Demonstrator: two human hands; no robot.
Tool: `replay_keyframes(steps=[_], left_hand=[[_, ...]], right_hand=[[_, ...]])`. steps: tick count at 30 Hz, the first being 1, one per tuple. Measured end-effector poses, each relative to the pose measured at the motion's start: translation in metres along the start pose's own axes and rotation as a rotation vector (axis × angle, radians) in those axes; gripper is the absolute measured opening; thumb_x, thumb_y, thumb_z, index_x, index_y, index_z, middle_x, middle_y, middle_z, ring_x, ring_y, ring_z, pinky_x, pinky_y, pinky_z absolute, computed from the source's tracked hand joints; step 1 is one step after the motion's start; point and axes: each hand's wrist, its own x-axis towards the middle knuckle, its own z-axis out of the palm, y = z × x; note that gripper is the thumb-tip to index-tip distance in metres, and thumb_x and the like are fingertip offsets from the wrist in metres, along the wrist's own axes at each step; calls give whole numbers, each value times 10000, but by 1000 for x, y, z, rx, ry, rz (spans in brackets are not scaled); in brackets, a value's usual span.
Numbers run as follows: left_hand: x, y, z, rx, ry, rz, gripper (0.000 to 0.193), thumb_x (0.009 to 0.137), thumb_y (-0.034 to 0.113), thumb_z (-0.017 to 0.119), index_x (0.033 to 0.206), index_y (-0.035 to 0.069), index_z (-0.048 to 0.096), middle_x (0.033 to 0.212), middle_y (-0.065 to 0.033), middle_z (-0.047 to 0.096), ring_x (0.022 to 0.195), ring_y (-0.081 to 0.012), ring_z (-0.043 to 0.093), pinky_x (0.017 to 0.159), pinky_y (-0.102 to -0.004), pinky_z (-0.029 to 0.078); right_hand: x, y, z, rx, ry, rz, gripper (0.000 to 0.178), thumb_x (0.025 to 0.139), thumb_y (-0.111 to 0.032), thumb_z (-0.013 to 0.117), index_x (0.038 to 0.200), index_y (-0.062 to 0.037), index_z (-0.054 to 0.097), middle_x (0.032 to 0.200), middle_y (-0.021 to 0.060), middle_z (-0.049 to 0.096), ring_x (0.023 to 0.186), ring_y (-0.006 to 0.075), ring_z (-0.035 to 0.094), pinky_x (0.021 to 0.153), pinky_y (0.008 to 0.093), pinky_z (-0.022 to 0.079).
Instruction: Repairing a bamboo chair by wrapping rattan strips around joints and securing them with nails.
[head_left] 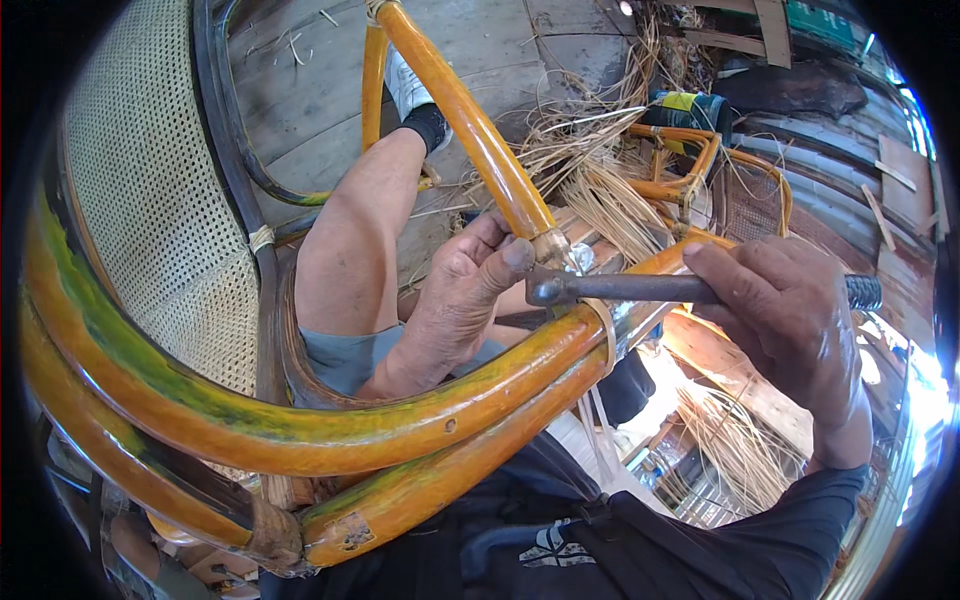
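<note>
My left hand (455, 300) is closed beside the lower end of a glossy yellow-brown rattan pole (470, 115). Its thumb tip lies against the pole's bound joint; whatever the fingers pinch is hidden. In my right hand (785, 310) is a dark metal hammer-like tool (640, 288) with a rounded head and a ribbed handle end. The tool lies across the joint, its head close to my left thumb. Below both hands curves a thick doubled rattan frame (400, 440), orange with green streaks, tied by a pale binding (604, 335).
A woven cane panel (150, 190) in a dark frame stands at the left. Loose cane strips (600, 180) cover the floor at the far right, near a dark green container (700, 112) and a small rattan frame (690, 165). More strips (735, 440) lie below my right arm.
</note>
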Motion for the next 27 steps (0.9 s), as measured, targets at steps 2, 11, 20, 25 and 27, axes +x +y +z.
replay_keyframes(steps=[2,11,20,25,27], left_hand=[[0,0,-1,-8,-3,22,437,839,220,652,1154,-24,474,1076,-78,547,993,-128,531,927,-272,419],[0,-3,-3,-4,-2,33,424,847,229,643,1153,-16,482,1080,-72,553,1020,-127,515,932,-272,390],[0,-5,-2,-16,-33,54,441,845,222,645,1178,-12,475,1071,-71,552,1045,-134,495,961,-285,362],[0,-6,-5,-15,-38,44,442,844,224,646,1177,-12,476,1112,-76,535,1054,-140,495,973,-295,363],[-1,-5,-3,-18,-38,56,450,840,228,651,1177,-12,475,1113,-79,535,1054,-143,495,974,-297,362]], right_hand=[[-2,0,-3,16,37,-19,396,717,-201,678,1064,-39,579,700,79,571,575,214,537,506,340,383],[6,-5,-21,-133,-112,3,381,738,-169,657,1075,-13,572,762,105,589,615,209,559,545,327,420],[1,7,-6,213,329,50,340,743,-101,646,1060,-6,570,698,108,546,617,267,558,540,369,410],[3,15,-4,227,53,113,321,762,-134,637,1051,-12,571,688,117,537,586,267,538,520,358,402],[3,13,-6,261,162,78,331,760,-139,632,1055,-4,567,708,106,538,589,239,523,530,353,393]])
